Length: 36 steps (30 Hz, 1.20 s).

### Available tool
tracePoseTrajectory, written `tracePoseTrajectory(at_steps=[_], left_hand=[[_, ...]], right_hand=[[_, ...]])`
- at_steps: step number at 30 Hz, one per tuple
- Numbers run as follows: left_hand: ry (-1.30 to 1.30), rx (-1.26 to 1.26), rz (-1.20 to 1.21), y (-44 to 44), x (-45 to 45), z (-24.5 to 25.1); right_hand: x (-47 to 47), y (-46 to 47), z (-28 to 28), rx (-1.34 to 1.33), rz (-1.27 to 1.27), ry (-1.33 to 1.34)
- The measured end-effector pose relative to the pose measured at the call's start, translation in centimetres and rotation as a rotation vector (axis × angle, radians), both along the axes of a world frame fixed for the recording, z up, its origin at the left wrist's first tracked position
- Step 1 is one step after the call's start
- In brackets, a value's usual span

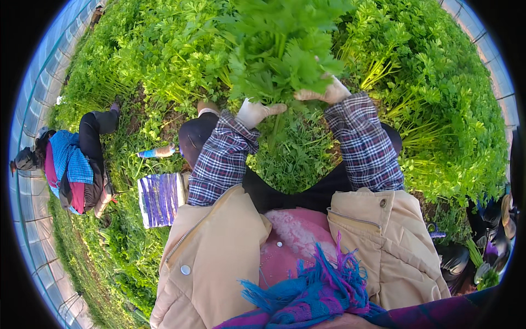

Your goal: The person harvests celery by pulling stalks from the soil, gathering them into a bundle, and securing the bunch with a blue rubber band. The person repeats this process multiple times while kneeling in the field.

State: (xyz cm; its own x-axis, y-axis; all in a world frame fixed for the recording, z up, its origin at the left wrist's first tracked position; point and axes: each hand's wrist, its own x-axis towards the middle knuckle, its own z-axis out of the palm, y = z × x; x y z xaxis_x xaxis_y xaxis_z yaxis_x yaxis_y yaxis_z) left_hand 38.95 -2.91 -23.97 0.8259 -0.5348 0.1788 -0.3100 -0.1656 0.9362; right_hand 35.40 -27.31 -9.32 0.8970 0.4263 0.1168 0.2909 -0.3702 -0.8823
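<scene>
A large bunch of leafy celery (pixel 283 53) stands upright in front of me, its leaves reaching the top of the picture. My left hand (pixel 259 112), in a pale glove, is at the lower left of the bunch with the thumb pointing right. My right hand (pixel 326 91), also gloved, is at its lower right, its fingers partly behind the leaves. Whether either hand is closed around stalks is hidden by foliage. Below the hands, loose green leaves and stems (pixel 294 156) lie between my knees.
Celery plants (pixel 435 82) grow densely ahead and at both sides. A bundle of purple and white strips (pixel 161 200) lies left of me, near a blue-wrapped object (pixel 158 152). A co-worker (pixel 76 164) bends at far left. More people's dark clothing (pixel 493 230) shows at far right.
</scene>
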Motion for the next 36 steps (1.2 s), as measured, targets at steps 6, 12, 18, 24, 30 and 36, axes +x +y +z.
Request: tracePoseTrajectory(at_steps=[6, 12, 18, 24, 30, 36], left_hand=[[0.211, 0.204, -0.162, -3.2, -4.0, -8.3], [0.810, -0.754, -0.250, -4.2, -4.7, -5.9], [0.659, -0.665, 0.045, -3.8, -2.0, 2.1], [0.450, -0.683, 0.238, -0.4, 3.6, 10.6], [0.275, -0.353, 0.575, 5.4, 4.9, 23.7], [0.018, -0.618, 0.203, 5.0, 4.8, 32.4]], right_hand=[[-3.1, 3.2, -14.4, 0.749, -0.371, 0.662], [-1.0, 2.4, -16.3, 0.353, -0.183, 0.605], [-1.2, 3.8, -6.2, -0.777, 0.042, 0.046], [-3.4, -2.2, 0.6, 0.251, -0.373, -0.204], [-7.7, 0.1, -4.7, -0.141, -0.410, -0.050], [-6.7, 6.9, -0.3, -0.099, -0.390, -0.686]])
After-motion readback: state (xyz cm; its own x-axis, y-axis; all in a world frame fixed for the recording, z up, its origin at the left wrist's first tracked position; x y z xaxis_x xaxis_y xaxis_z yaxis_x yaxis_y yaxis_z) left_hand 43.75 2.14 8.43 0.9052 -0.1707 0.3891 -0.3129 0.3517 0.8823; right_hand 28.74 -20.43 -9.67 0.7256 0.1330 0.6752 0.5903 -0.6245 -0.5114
